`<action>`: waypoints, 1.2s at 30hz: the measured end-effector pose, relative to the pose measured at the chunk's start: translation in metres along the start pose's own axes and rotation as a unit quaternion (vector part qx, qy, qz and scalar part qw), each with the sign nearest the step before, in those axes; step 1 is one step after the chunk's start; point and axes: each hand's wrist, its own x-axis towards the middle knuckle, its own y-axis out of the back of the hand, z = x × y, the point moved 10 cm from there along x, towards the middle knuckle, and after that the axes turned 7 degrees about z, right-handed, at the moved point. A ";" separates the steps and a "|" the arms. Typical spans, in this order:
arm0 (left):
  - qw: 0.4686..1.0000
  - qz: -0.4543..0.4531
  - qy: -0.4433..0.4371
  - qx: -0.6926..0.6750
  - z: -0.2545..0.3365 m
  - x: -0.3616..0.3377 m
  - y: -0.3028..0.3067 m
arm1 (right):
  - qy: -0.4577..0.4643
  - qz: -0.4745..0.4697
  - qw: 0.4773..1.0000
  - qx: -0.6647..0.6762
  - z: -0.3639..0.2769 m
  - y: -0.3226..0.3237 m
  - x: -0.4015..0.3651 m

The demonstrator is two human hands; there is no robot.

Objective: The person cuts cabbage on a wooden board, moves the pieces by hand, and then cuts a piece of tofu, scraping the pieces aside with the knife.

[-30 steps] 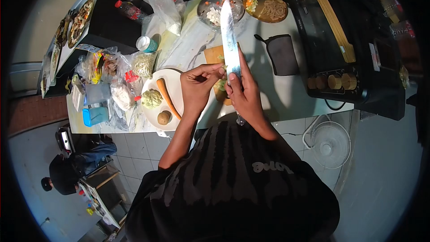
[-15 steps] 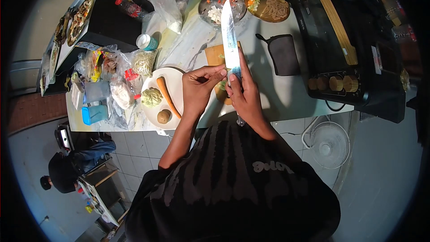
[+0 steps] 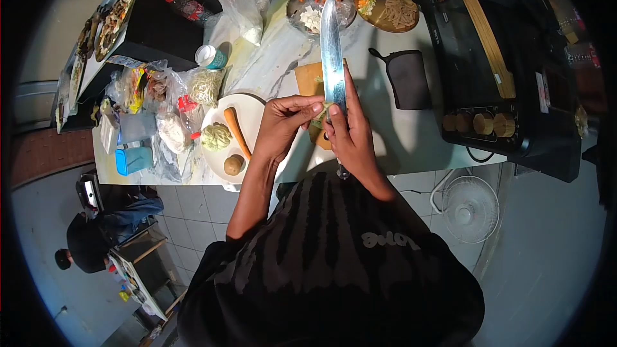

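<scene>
My right hand (image 3: pixel 349 133) is wrapped round a large knife (image 3: pixel 331 58), its blade pointing away from me above a wooden cutting board (image 3: pixel 309 76). With fingertips pinched, my left hand (image 3: pixel 280 122) holds a small pale green vegetable piece (image 3: pixel 326 108) against the side of the blade near the handle. More green pieces show on the board, partly hidden by my hands. Left of my left hand, a white plate (image 3: pixel 252 112) bears a carrot (image 3: pixel 238 132), a pale green vegetable (image 3: pixel 216 136) and a round brown item (image 3: pixel 234 164).
Two metal plates of cut food, one silver (image 3: pixel 297 8) and one brass-coloured (image 3: pixel 365 20), stand at the back. A dark pouch (image 3: pixel 409 80) and black oven (image 3: pixel 479 58) are right. Bags, bottles and a jar (image 3: pixel 211 57) crowd the left. A person (image 3: pixel 90 242) sits far left.
The knife blade has turned slightly, and the green piece between my fingers shows more. Both hands stay nearly where they were.
</scene>
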 end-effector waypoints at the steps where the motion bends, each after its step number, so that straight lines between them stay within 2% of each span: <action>1: 1.000 0.000 -0.014 -0.007 0.002 0.000 -0.001 | 0.000 0.000 1.000 0.000 0.000 0.000 -0.001; 6: 0.999 0.006 -0.049 0.021 0.009 -0.002 -0.009 | 0.036 0.029 0.999 -0.018 0.000 0.004 -0.005; 8: 0.995 0.057 -0.057 0.061 0.016 -0.006 -0.009 | 0.035 0.028 0.999 -0.006 0.003 0.003 0.001; 11: 0.990 0.069 -0.091 0.081 0.027 -0.010 -0.014 | 0.037 0.024 0.999 0.020 0.000 0.001 0.004; 14: 0.992 0.070 -0.103 0.020 0.021 -0.009 -0.012 | 0.042 0.020 0.998 0.045 0.001 0.000 0.003; 18: 0.990 0.079 -0.117 0.026 0.013 -0.009 -0.009 | 0.050 0.022 0.996 0.065 0.009 0.002 0.005; 22: 0.992 0.080 -0.092 0.044 0.008 -0.011 -0.010 | 0.029 0.018 0.994 0.104 0.013 0.003 0.006; 24: 0.987 0.109 -0.095 0.066 0.011 -0.012 -0.008 | 0.032 0.028 0.996 0.082 0.012 0.004 0.006; 28: 0.990 0.099 -0.092 0.042 0.008 -0.010 -0.007 | 0.036 0.021 0.997 0.062 0.014 0.005 0.006; 31: 0.985 0.113 -0.084 0.098 0.012 -0.014 -0.007 | 0.049 0.023 0.995 0.088 0.012 0.004 0.007; 34: 0.986 0.101 -0.116 0.065 0.017 -0.016 -0.011 | 0.041 0.022 0.994 0.097 0.009 0.004 0.006; 36: 0.976 0.121 -0.162 0.079 0.027 -0.019 -0.010 | 0.034 0.020 0.998 0.048 0.005 0.006 0.005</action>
